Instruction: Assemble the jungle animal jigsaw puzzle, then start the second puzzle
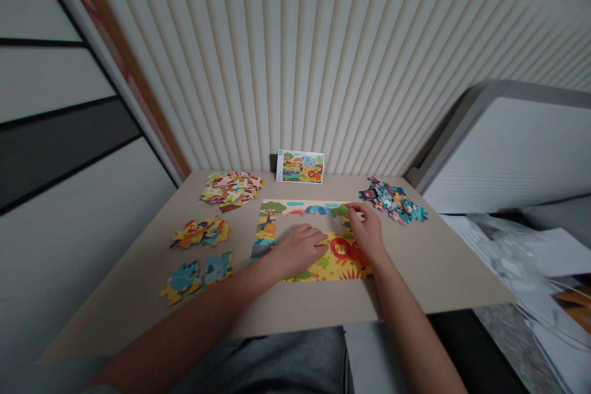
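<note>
The right hand [367, 231] is held at the upper right corner of the partly joined, brightly coloured cardboard animal puzzle [341, 268], its fingers bent and their tips brought down near the edge by the green treetop; whether a piece is pinched there cannot be told. The left hand [298, 250] is laid palm down over the middle and lower part of the puzzle, partly open with the fingers slightly parted; nothing is seen gripped, though its underside is hidden.

The puzzle is set on the beige desk [438, 271], in front of the upright picture card [302, 167]. Its border appears largely joined, and bare desk is seen through a gap in its middle. The step in hand is judged to be the fitting or straightening of pieces at the right side. For this, light fingertip pressure is called for, with the joined part kept flat and steady so that its seams are not sprung.

To the left are placed the blue-and-yellow pieces [184, 277], the orange-and-yellow pieces [201, 232] and the pink, green and brown pile [231, 189]. The teal-and-purple pile [394, 200] is placed beyond the right hand, apart from the puzzle.
</note>
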The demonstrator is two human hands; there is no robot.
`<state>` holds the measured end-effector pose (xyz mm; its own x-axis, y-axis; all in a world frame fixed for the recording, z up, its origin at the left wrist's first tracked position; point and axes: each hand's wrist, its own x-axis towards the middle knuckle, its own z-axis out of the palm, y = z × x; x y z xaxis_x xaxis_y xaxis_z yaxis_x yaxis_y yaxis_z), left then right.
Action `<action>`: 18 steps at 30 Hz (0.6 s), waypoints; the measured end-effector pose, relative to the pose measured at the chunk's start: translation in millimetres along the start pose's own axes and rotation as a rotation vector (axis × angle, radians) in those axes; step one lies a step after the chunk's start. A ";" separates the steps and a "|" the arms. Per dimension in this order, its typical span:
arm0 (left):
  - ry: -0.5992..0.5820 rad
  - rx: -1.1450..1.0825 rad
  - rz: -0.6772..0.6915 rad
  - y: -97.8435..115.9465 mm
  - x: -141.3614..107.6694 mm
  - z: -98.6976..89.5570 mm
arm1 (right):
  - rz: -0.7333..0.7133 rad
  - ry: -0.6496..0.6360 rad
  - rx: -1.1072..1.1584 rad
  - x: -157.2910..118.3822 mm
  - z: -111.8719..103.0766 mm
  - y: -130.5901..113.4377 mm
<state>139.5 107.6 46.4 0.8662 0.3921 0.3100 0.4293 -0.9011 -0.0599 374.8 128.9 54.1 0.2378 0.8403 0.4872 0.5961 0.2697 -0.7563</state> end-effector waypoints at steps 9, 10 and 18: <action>0.005 -0.056 0.020 7.6 -2.3 -0.9 | -0.010 -0.006 0.004 0.7 0.5 1.7; -0.002 -0.069 0.009 8.7 -3.1 -2.6 | -0.007 -0.007 0.003 0.8 0.8 2.2; -0.031 -0.085 -0.083 27.1 -12.0 5.1 | 0.004 -0.003 -0.014 2.5 -0.2 7.4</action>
<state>142.1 79.4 36.3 0.8369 0.4700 0.2806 0.4773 -0.8775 0.0460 379.9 132.9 49.8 0.2379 0.8431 0.4823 0.6055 0.2595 -0.7523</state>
